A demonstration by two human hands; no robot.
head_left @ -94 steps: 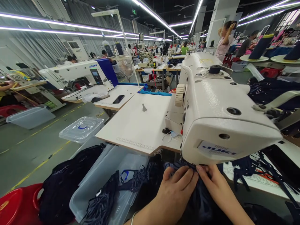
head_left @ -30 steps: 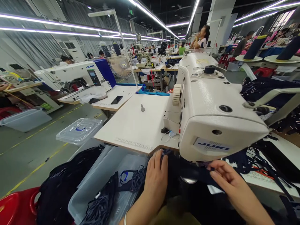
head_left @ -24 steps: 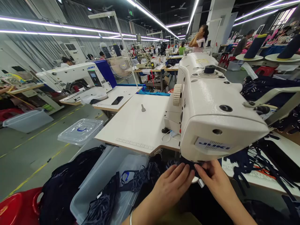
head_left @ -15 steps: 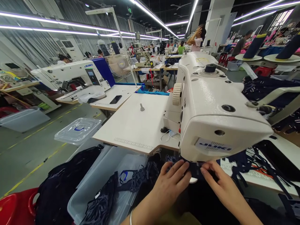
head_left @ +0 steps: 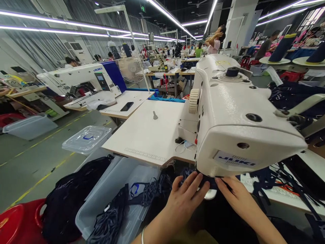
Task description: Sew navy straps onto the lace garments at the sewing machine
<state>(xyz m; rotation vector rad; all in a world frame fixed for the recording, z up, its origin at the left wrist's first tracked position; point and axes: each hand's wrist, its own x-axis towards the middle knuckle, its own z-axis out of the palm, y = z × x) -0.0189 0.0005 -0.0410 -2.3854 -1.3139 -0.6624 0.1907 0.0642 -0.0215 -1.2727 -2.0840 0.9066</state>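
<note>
A white JUKI sewing machine fills the middle of the head view. Under its head lies a piece of dark navy fabric. My left hand rests flat on that fabric just left of the needle area, fingers stretched out. From the right, my right hand presses the same fabric with its fingers extended, fingertips tucked under the machine head. The needle and presser foot are hidden by the machine.
A clear plastic bin with navy straps sits at lower left, beside a dark fabric pile and a red stool. A bin lid lies on the floor. The white table extends left. Other people work at the back.
One second ago my hands were apart, the left at the table edge. They have come together on the navy fabric under the machine head and now hold nearly still.
</note>
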